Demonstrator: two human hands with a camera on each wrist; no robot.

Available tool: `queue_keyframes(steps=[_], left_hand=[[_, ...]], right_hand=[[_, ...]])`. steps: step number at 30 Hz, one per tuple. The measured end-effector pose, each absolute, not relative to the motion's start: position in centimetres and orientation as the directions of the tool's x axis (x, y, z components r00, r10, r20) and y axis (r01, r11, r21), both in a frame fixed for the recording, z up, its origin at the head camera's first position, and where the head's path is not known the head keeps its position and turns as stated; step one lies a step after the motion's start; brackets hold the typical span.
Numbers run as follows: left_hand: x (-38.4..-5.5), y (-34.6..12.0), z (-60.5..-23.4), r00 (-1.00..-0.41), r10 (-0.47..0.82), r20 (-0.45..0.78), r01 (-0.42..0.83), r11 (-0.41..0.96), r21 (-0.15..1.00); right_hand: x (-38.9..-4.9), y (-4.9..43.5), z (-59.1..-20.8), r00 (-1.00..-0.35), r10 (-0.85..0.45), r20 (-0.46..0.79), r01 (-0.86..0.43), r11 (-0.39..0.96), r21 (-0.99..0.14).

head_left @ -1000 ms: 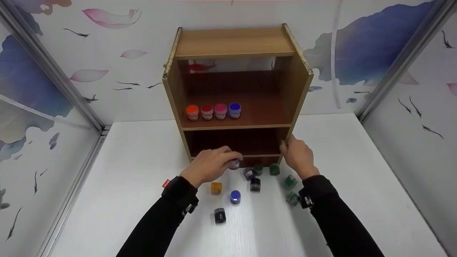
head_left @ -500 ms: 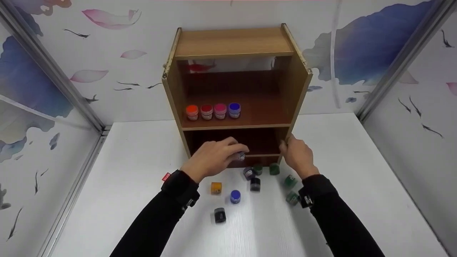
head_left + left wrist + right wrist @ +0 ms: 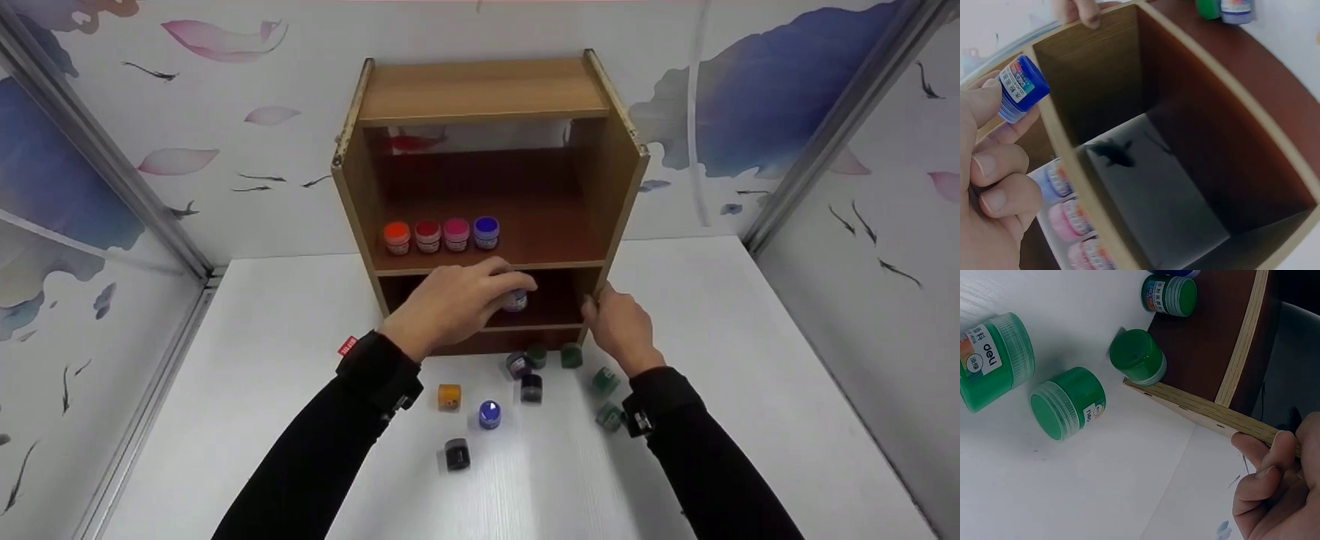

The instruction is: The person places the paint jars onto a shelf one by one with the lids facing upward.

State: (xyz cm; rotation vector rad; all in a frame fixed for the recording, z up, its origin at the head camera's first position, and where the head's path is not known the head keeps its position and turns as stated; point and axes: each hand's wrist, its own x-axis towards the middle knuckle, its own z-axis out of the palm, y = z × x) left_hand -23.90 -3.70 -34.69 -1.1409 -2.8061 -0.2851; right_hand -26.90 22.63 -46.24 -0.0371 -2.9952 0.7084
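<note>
My left hand [image 3: 504,291] pinches a small blue-lidded paint jar [image 3: 515,301] in front of the lower opening of the wooden shelf unit [image 3: 480,90]. In the left wrist view the blue-lidded jar [image 3: 1022,88] sits between thumb and fingers [image 3: 995,163], just outside the dark compartment. My right hand [image 3: 609,319] grips the front edge of the unit's right side panel [image 3: 1241,363], fingers [image 3: 1266,458] curled round it. A row of orange, red, pink and blue jars [image 3: 441,235] stands on the middle shelf.
Several jars lie on the white table [image 3: 750,375] in front of the unit: yellow [image 3: 449,397], blue [image 3: 489,414], two black [image 3: 457,454], purple [image 3: 517,364] and several green [image 3: 604,380]. Green jars [image 3: 1067,408] lie by my right wrist. Patterned walls enclose the table.
My left hand has lifted the blue-lidded jar from table level up to the front of the lower compartment. My right hand has stayed on the side panel.
</note>
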Motion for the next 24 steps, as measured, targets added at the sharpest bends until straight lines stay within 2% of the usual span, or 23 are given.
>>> queue_keyframes(steps=[10, 24], left_hand=[[-26.1, -2.2, -31.9, -0.745, 0.644, 0.174, 0.666, 0.736, 0.121], [-29.1, -1.2, -31.5, -0.782, 0.591, 0.199, 0.618, 0.777, 0.12]], right_hand=[[-26.8, 22.7, -46.3, -0.997, 0.04, 0.072, 0.004, 0.896, -0.444], [-26.6, 22.6, -46.4, -0.996, 0.045, 0.071, 0.008, 0.893, -0.449]])
